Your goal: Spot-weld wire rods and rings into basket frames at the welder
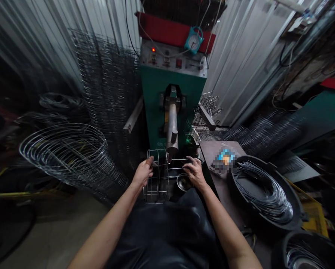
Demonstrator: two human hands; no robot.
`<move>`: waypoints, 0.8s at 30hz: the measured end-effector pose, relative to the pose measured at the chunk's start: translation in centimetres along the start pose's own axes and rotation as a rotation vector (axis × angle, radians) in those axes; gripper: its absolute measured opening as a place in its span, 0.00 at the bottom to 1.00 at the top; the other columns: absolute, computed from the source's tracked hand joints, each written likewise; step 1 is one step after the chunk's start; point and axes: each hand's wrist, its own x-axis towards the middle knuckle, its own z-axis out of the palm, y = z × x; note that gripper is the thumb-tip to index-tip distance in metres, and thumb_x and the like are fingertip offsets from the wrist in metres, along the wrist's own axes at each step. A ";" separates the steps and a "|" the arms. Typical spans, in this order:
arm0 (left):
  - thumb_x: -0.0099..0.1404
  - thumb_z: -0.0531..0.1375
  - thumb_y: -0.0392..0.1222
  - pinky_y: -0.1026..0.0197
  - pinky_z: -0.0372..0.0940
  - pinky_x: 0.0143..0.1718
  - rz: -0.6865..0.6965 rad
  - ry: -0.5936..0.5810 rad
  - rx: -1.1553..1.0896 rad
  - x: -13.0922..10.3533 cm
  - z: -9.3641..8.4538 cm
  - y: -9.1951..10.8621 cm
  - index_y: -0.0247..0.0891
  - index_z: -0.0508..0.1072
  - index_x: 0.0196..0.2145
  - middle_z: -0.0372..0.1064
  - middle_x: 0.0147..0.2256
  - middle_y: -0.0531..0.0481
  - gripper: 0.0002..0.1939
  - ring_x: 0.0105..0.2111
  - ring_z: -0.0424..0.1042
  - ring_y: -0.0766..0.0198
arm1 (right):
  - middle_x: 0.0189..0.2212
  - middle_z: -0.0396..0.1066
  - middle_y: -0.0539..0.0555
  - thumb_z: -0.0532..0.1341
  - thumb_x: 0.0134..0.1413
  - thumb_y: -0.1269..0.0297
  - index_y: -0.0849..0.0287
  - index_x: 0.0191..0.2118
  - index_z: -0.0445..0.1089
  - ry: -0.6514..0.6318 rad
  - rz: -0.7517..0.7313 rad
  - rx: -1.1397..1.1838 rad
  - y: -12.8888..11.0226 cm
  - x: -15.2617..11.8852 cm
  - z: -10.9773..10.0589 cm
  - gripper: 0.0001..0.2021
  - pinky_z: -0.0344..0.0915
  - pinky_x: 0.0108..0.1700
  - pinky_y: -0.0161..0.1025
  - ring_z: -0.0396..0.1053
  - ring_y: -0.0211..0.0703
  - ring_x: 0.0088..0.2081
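Observation:
A wire frame point(158, 186) of thin rings joined by straight cross wires lies on its side in front of me, under the electrode arm point(172, 129) of a green spot welding machine point(153, 93). My left hand point(144, 172) is closed on the frame's left part. My right hand point(194, 172) pinches the ends of the straight wires that stick out to the right. The electrode tip meets or nearly meets the frame's right ring; I cannot tell whether they touch. Below the right hand sits a small round bowl point(185, 183), its contents unclear.
Tall stacks of wire rings point(63, 149) stand at the left. On the right, a side table point(220, 147) stands by a black tub point(299, 209) holding a bundle of wires point(268, 190). A blue clock-like dial point(194, 41) hangs on the machine's panel, near a lit red lamp point(153, 49).

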 end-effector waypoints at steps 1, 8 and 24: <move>0.45 0.62 0.57 0.71 0.40 0.11 -0.002 -0.003 0.000 0.0 0.1 0.0 0.35 0.62 0.20 0.51 0.16 0.59 0.22 0.13 0.45 0.77 | 0.50 0.63 0.52 0.57 0.53 0.66 0.53 0.32 0.72 -0.013 0.004 0.003 0.1 0.1 -0.1 0.06 0.51 0.53 0.49 0.52 0.50 0.49; 0.42 0.64 0.58 0.72 0.41 0.11 -0.003 -0.012 -0.011 0.5 0.7 -0.3 0.35 0.62 0.19 0.52 0.16 0.58 0.23 0.13 0.45 0.78 | 0.48 0.65 0.52 0.56 0.54 0.65 0.53 0.32 0.71 -0.041 0.026 0.022 0.8 0.3 -0.7 0.06 0.51 0.52 0.49 0.53 0.49 0.48; 0.42 0.65 0.56 0.73 0.40 0.11 -0.033 -0.026 -0.037 2.3 1.2 0.3 0.35 0.60 0.18 0.51 0.15 0.59 0.23 0.13 0.46 0.78 | 0.48 0.66 0.51 0.57 0.53 0.65 0.54 0.31 0.71 -0.048 0.041 0.040 1.7 2.2 -0.4 0.06 0.52 0.52 0.48 0.55 0.48 0.46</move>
